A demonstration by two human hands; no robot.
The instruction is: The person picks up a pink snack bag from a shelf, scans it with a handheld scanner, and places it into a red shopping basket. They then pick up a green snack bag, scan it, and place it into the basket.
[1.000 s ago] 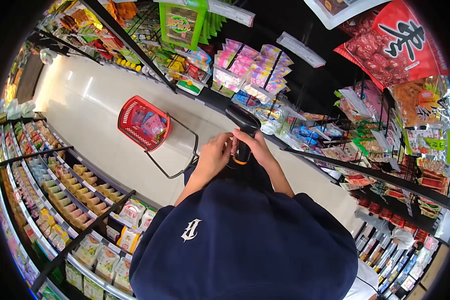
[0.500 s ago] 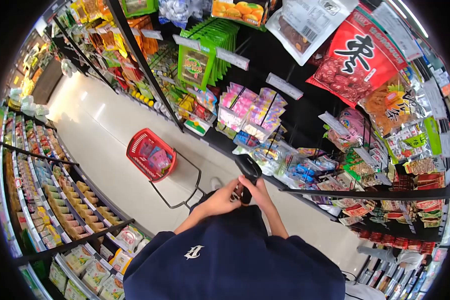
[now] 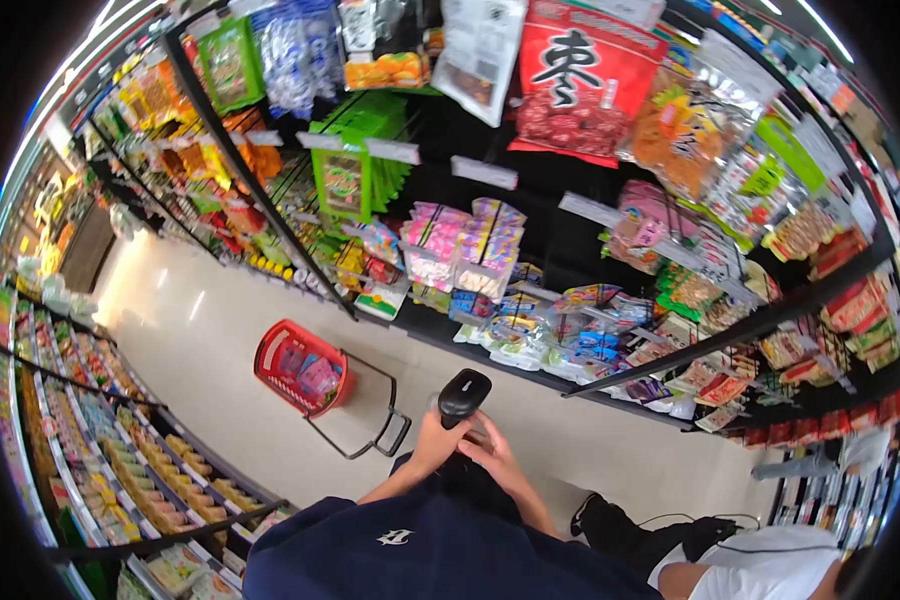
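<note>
A black handheld barcode scanner stands up in front of my body, its rounded head uppermost. My left hand is wrapped round its handle, just under the head. Close against it on the right is my right hand, fingers loosely bent and apart, their tips near the handle and the left hand. The lower end of the scanner is hidden by the hands. Left of the hands, a red shopping basket with a long black handle rests on the floor, with pink and purple packets inside.
A black rack of hanging snack bags runs along the far side. Shelves of packaged goods line the left. A person in a white top is close at lower right; another person is farther off at right.
The scanner has passed from my right hand's grip into my left and moved left. The view has shifted, and a person in white has come into view at lower right.
</note>
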